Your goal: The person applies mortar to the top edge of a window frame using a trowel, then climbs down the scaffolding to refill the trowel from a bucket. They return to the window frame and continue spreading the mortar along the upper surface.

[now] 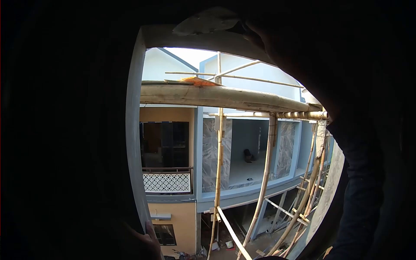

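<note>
My right hand (255, 35) is raised at the top of the window opening, closed on the dark handle end of a flat trowel-like blade (206, 21). The blade lies against the upper edge of the opening (162, 37). Most of that hand is in deep shadow, and the dark sleeve (362, 173) runs down the right side. Low on the left, my left hand (147, 239) touches the left edge of the opening (133, 130); its fingers are mostly hidden in the dark.
Outside stand bamboo scaffold poles (220, 151) and a thick horizontal beam (225, 97). Across from the opening is a building with a white lattice balcony (167, 183) and a marble-patterned wall (210, 151). Debris lies on the ground far below.
</note>
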{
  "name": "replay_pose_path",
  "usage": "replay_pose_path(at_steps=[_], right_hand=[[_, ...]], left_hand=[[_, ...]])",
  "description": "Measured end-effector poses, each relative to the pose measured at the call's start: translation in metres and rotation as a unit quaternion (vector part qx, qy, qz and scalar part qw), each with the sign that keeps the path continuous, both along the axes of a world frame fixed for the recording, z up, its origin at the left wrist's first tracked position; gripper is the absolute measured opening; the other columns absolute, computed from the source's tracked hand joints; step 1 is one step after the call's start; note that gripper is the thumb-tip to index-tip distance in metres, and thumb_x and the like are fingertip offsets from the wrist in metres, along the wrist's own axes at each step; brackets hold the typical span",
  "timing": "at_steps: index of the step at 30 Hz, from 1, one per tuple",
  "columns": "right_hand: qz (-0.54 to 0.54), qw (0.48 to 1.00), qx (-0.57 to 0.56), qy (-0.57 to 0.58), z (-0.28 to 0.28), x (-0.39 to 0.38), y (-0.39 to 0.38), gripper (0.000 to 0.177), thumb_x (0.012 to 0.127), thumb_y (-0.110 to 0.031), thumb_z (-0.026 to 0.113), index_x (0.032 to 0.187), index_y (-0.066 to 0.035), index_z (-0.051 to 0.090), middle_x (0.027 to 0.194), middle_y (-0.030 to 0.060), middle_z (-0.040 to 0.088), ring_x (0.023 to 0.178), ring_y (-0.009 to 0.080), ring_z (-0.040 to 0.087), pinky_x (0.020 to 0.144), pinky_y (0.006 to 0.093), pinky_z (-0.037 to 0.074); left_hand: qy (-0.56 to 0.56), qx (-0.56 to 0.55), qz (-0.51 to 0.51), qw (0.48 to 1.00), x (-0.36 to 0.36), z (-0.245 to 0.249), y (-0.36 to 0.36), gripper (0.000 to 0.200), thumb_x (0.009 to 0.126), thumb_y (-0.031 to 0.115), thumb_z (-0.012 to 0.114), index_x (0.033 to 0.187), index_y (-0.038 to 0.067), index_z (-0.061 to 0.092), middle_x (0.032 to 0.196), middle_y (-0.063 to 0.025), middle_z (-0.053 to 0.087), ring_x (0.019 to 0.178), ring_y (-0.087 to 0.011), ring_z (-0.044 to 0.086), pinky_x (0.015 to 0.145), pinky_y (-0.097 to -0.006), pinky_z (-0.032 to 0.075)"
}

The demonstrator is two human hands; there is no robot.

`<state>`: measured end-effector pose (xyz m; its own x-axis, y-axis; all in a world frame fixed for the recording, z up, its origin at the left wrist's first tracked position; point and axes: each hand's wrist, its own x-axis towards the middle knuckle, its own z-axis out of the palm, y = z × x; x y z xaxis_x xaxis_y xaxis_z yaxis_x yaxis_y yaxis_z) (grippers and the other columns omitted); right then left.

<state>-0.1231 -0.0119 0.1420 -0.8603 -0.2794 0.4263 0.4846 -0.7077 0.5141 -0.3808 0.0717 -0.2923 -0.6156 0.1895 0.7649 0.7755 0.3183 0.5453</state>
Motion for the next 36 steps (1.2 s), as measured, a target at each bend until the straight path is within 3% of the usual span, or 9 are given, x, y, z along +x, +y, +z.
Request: replay_pose_path(at_steps=[7, 9, 14, 23, 24, 25, 29, 33, 36], right_hand=[[-0.019, 1.000, -0.014, 0.009, 0.032, -0.043, 0.006, 0.024, 0.079, -0.034, 0.065, 0.084, -0.011, 0.062, 0.076, 0.0080, 0.058, 0.068, 0.0239, 0.056, 0.058, 0.0418, 0.046], [-0.030, 0.998, 0.032, -0.046, 0.037, -0.035, 0.008, 0.027, 0.088, -0.036, 0.058, 0.098, -0.011, 0.060, 0.076, 0.0082, 0.058, 0.067, 0.0212, 0.059, 0.057, 0.0386, 0.049], [-0.067, 0.997, 0.011, -0.023, 0.042, 0.020, -0.002, 0.026, 0.089, -0.033, 0.060, 0.099, -0.010, 0.062, 0.082, 0.0092, 0.060, 0.070, 0.0213, 0.061, 0.060, 0.0371, 0.051], [-0.135, 0.959, -0.121, 0.220, 0.021, 0.192, -0.013, 0.025, 0.089, -0.029, 0.063, 0.102, -0.006, 0.064, 0.092, 0.0110, 0.063, 0.077, 0.0215, 0.064, 0.065, 0.0343, 0.053], [-0.146, 0.944, -0.139, 0.261, 0.009, 0.208, -0.013, 0.025, 0.090, -0.028, 0.063, 0.102, -0.006, 0.064, 0.093, 0.0112, 0.063, 0.078, 0.0215, 0.064, 0.066, 0.0340, 0.053], [-0.158, 0.912, -0.167, 0.339, -0.009, 0.212, -0.017, 0.025, 0.088, -0.027, 0.064, 0.102, -0.006, 0.064, 0.095, 0.0114, 0.062, 0.081, 0.0224, 0.063, 0.070, 0.0353, 0.052], [-0.192, 0.812, -0.236, 0.499, -0.109, 0.244, -0.031, 0.024, 0.085, -0.029, 0.066, 0.096, -0.008, 0.065, 0.094, 0.0100, 0.065, 0.090, 0.0271, 0.060, 0.082, 0.0439, 0.044], [-0.086, 0.678, -0.364, 0.632, -0.241, 0.316, -0.029, 0.025, 0.083, -0.032, 0.064, 0.089, -0.007, 0.063, 0.087, 0.0137, 0.065, 0.085, 0.0327, 0.063, 0.077, 0.0462, 0.048], [0.026, 0.445, -0.421, 0.790, -0.370, 0.351, -0.027, 0.038, 0.081, -0.040, 0.058, 0.092, -0.004, 0.067, 0.093, 0.0185, 0.067, 0.090, 0.0368, 0.064, 0.081, 0.0461, 0.049]], left_hand=[[0.017, -0.042, 0.048, 0.998, 0.003, 0.006, -0.009, 0.079, 0.087, 0.031, 0.065, 0.147, 0.003, 0.020, 0.146, -0.0221, 0.032, 0.136, -0.0363, 0.032, 0.112, -0.0462, 0.027], [0.004, -0.034, 0.018, 0.999, 0.001, 0.004, -0.007, 0.079, 0.087, 0.031, 0.065, 0.146, 0.003, 0.021, 0.146, -0.0221, 0.033, 0.136, -0.0359, 0.033, 0.112, -0.0459, 0.028], [0.002, -0.026, 0.024, 0.999, 0.004, 0.006, -0.007, 0.078, 0.087, 0.031, 0.065, 0.146, 0.002, 0.023, 0.145, -0.0219, 0.034, 0.135, -0.0354, 0.034, 0.112, -0.0446, 0.028], [0.014, -0.009, 0.042, 0.999, 0.000, 0.004, 0.001, 0.076, 0.085, 0.035, 0.067, 0.143, 0.002, 0.030, 0.143, -0.0207, 0.038, 0.134, -0.0337, 0.037, 0.111, -0.0456, 0.030], [0.037, 0.113, -0.035, 0.992, -0.010, -0.009, 0.015, 0.081, 0.081, 0.039, 0.071, 0.142, 0.000, 0.033, 0.139, -0.0247, 0.041, 0.128, -0.0407, 0.040, 0.107, -0.0513, 0.031], [0.059, 0.233, -0.112, 0.964, -0.015, -0.016, 0.024, 0.087, 0.078, 0.044, 0.074, 0.140, -0.003, 0.036, 0.135, -0.0287, 0.044, 0.121, -0.0477, 0.043, 0.102, -0.0569, 0.032], [0.099, 0.215, -0.087, 0.968, -0.019, -0.017, 0.026, 0.085, 0.079, 0.044, 0.073, 0.139, -0.004, 0.037, 0.133, -0.0289, 0.045, 0.120, -0.0468, 0.044, 0.101, -0.0552, 0.034], [0.114, 0.196, -0.050, 0.973, -0.023, -0.022, 0.028, 0.087, 0.078, 0.043, 0.075, 0.139, -0.005, 0.036, 0.132, -0.0305, 0.045, 0.117, -0.0485, 0.046, 0.098, -0.0565, 0.036], [0.140, 0.177, -0.039, 0.974, -0.018, -0.013, 0.015, 0.087, 0.078, 0.043, 0.075, 0.139, -0.005, 0.035, 0.130, -0.0317, 0.046, 0.114, -0.0494, 0.048, 0.096, -0.0572, 0.038]])
